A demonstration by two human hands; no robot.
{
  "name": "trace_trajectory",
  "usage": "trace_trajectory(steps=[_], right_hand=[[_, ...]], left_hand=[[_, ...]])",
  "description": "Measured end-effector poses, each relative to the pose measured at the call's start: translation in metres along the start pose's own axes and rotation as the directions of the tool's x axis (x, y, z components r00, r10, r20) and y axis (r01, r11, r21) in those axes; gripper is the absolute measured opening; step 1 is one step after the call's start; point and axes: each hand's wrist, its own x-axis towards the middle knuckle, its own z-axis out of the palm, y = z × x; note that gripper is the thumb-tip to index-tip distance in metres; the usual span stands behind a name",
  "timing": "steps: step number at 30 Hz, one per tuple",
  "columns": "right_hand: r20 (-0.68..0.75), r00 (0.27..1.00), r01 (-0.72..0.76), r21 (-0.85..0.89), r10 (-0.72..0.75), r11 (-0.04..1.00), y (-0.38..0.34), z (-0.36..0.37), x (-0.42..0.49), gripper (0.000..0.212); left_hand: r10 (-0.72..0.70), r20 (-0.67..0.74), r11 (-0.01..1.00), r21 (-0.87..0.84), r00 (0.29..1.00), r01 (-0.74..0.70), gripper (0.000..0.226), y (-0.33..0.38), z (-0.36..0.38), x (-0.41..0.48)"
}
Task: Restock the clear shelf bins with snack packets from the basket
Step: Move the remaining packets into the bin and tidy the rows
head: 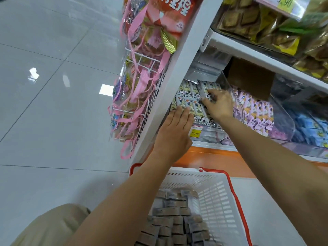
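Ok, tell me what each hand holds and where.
Right hand grips a stack of snack packets by its near end; left hand rests flat, holding nothing.

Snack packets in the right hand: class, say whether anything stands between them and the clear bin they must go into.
Nothing visible does. The right hand holds the snack packets at the open top of the clear bin, over rows already there. The left hand rests flat on the front rows, to one side.

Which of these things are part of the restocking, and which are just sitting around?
Job: left hand, right hand, packet bundle, clear bin, basket, basket packets.
Lying about: pink-ribboned bags, purple packets, blue packets, price tag.
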Motion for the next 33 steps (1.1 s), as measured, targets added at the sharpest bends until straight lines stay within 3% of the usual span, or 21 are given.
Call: trace_trajectory(steps=[5, 12, 15, 19, 22, 24, 27, 33], right_hand=[[-0.036, 0.999, 0.030, 0.199, -0.023, 0.980, 0.004, -0.016, -0.027, 0.038], [-0.107, 0.978, 0.208, 0.368, -0.181, 0.906, 0.022, -0.036, -0.084, 0.022], [-0.151, 0.962, 0.272, 0.408, -0.229, 0.872, 0.036, -0.036, -0.112, 0.017], [-0.174, 0.966, 0.250, 0.463, -0.190, 0.850, 0.054, -0.026, -0.150, 0.013], [-0.129, 0.981, 0.192, 0.477, -0.148, 0.858, 0.076, -0.007, -0.178, 0.011], [-0.066, 0.990, 0.143, 0.458, -0.127, 0.878, 0.095, 0.010, -0.197, 0.010], [0.023, 0.997, 0.055, 0.424, -0.072, 0.904, 0.124, 0.038, -0.226, 0.012], [0.200, 0.978, -0.122, 0.291, 0.064, 0.949, 0.163, 0.085, -0.263, 0.016]], left_hand=[[0.013, 0.014, 1.000, -0.016, 1.000, -0.013, 0.067, -0.001, 0.002, 0.001], [-0.002, 0.074, 0.998, 0.067, 0.997, -0.003, 0.069, 0.001, 0.002, 0.002], [0.015, 0.010, 1.000, 0.019, 1.000, -0.016, 0.067, 0.006, 0.000, 0.000], [0.270, -0.057, 0.961, -0.036, 0.961, -0.273, 0.068, 0.028, 0.013, -0.022], [0.400, 0.089, 0.916, -0.066, 0.912, -0.396, 0.056, 0.042, 0.032, -0.043], [0.351, 0.294, 0.936, -0.109, 0.889, -0.334, 0.058, 0.045, 0.043, -0.055], [0.197, 0.533, 0.976, -0.030, 0.823, -0.214, 0.067, 0.039, 0.071, -0.067], [0.118, 0.617, 0.987, 0.011, 0.778, -0.159, 0.078, 0.026, 0.121, -0.092]])
